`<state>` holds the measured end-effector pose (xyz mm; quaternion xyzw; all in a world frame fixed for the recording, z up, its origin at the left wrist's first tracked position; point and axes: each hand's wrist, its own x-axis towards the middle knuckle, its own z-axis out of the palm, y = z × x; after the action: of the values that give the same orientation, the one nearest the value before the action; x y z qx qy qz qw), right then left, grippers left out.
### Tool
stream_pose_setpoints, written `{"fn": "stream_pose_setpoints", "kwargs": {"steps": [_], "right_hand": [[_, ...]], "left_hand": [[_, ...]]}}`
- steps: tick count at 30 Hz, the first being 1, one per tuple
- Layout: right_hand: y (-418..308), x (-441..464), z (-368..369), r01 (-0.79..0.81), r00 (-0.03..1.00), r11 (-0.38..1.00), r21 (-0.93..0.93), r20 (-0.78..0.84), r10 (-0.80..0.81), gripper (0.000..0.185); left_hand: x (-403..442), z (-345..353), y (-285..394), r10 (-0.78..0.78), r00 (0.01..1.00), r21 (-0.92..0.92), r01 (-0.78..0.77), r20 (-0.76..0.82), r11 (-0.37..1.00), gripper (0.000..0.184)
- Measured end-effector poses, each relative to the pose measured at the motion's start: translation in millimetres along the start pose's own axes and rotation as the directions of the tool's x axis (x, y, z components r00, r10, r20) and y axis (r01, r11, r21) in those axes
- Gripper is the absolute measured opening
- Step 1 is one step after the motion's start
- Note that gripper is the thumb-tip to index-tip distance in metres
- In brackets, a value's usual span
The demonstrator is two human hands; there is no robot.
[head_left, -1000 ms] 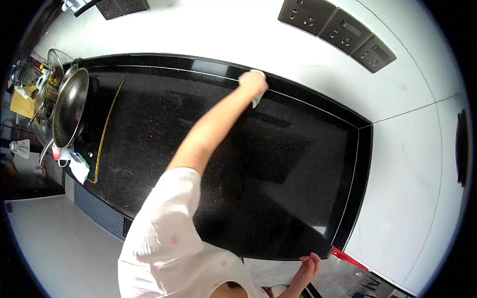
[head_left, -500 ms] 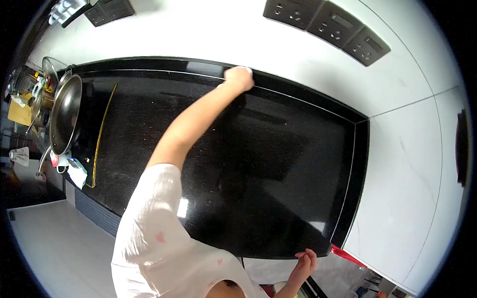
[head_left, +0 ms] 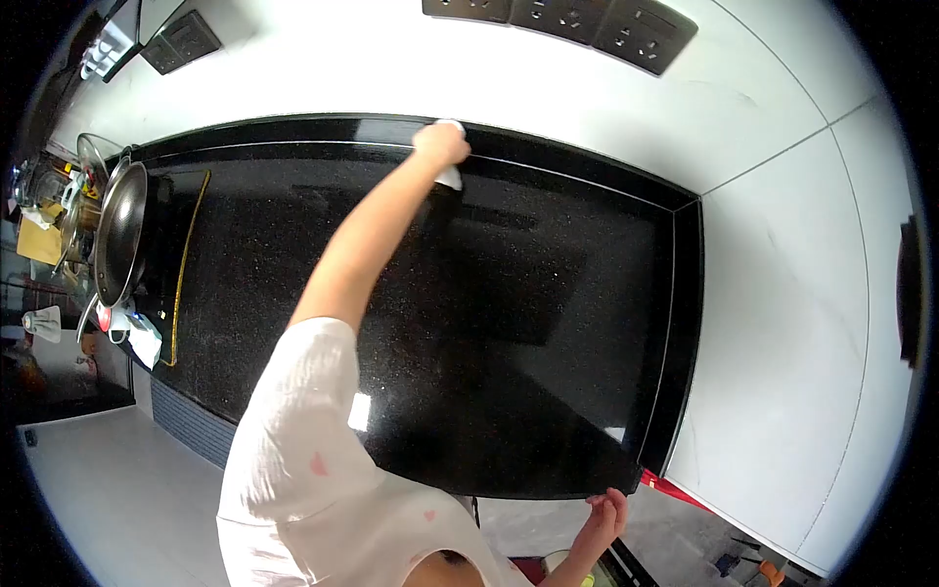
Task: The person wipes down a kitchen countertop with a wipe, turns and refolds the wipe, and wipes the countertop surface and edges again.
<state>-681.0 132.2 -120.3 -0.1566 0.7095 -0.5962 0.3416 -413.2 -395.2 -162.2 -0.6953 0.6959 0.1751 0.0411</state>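
A pan sits at left; a yellow strip, perhaps tape, lies near it.

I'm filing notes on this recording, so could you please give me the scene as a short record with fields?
Counter: black, glossy
Left hand: gripping a white cloth at the counter's back edge
Right hand: by the counter's front edge near the right corner; contact unclear
Pan: at the counter's left end
Yellow strip: on the counter, right of the pan
Wall: white, with dark sockets
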Motion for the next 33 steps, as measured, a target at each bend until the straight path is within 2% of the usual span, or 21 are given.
{"fn": "stream_pose_setpoints", "kwargs": {"steps": [1,5,9,12,16,19,21,24,25,26,27,29,31,33], "right_hand": [[1.2,2.9,-2.4,-0.004,1.000,1.000,0.018,0.008,0.003,0.019],[1.7,7.1,-12.1,-0.032,0.999,0.999,0.013,-0.026,0.033,0.019],[9.4,10.9,-39.9,-0.031,0.996,0.999,0.023,-0.087,0.033,0.018],[5.8,9.2,-54.5,-0.020,0.988,1.000,0.019,-0.153,0.023,0.018],[1.2,6.7,-60.9,0.018,0.979,1.000,0.024,-0.202,-0.013,0.013],[1.1,13.6,-61.4,0.004,0.982,1.000,0.019,-0.187,-0.001,0.014],[-4.6,17.2,-53.9,-0.005,0.989,1.000,0.029,-0.148,0.009,0.016],[-5.8,23.2,-48.0,-0.022,0.996,0.999,0.027,-0.091,0.024,0.018],[-4.6,26.2,-47.0,-0.027,0.997,0.999,0.024,-0.069,0.028,0.018],[-3.6,28.4,-46.0,-0.023,0.998,0.999,0.026,-0.051,0.024,0.018],[-3.0,30.4,-45.1,-0.018,0.999,0.999,0.028,-0.033,0.019,0.018],[-2.8,34.4,-41.6,-0.020,1.000,0.999,0.035,-0.017,0.021,0.016],[-4.1,35.5,-34.8,-0.026,0.999,0.999,0.047,-0.033,0.028,0.014],[-8.4,30.4,-27.6,-0.013,1.000,0.999,0.047,-0.003,0.013,0.014]], "left_hand": [[-1.3,-1.2,-10.3,-0.028,0.997,0.037,0.030,-0.070,0.999,0.030],[2.6,0.5,0.4,-0.001,0.998,0.060,0.005,-0.058,0.998,0.029],[-1.0,22.7,98.0,0.204,0.978,0.037,-0.203,-0.042,0.979,0.031],[-2.2,37.3,172.7,0.254,0.966,-0.081,-0.256,-0.039,0.963,0.032],[0.7,50.3,199.1,0.266,0.963,-0.143,-0.270,-0.047,0.952,0.032],[-1.3,43.4,170.5,0.268,0.961,-0.170,-0.277,-0.074,0.946,0.031],[5.2,40.9,134.5,0.277,0.953,-0.086,-0.288,-0.120,0.954,0.031],[7.0,21.1,71.4,0.112,0.992,-0.076,-0.116,-0.050,0.990,0.033],[4.6,15.3,47.9,-0.002,0.996,-0.119,-0.009,-0.090,0.993,0.033],[6.5,9.0,21.3,0.031,0.994,0.005,-0.030,-0.101,1.000,0.033],[-0.5,-1.2,1.3,-0.077,0.988,-0.103,0.063,-0.133,0.993,0.034],[-1.2,-11.0,-39.9,-0.197,0.959,-0.132,0.173,-0.203,0.976,0.036],[3.0,-15.9,-67.9,-0.188,0.955,-0.094,0.171,-0.228,0.981,0.036],[17.0,-13.1,-68.7,-0.088,0.989,0.040,0.094,-0.115,0.995,0.038]]}}
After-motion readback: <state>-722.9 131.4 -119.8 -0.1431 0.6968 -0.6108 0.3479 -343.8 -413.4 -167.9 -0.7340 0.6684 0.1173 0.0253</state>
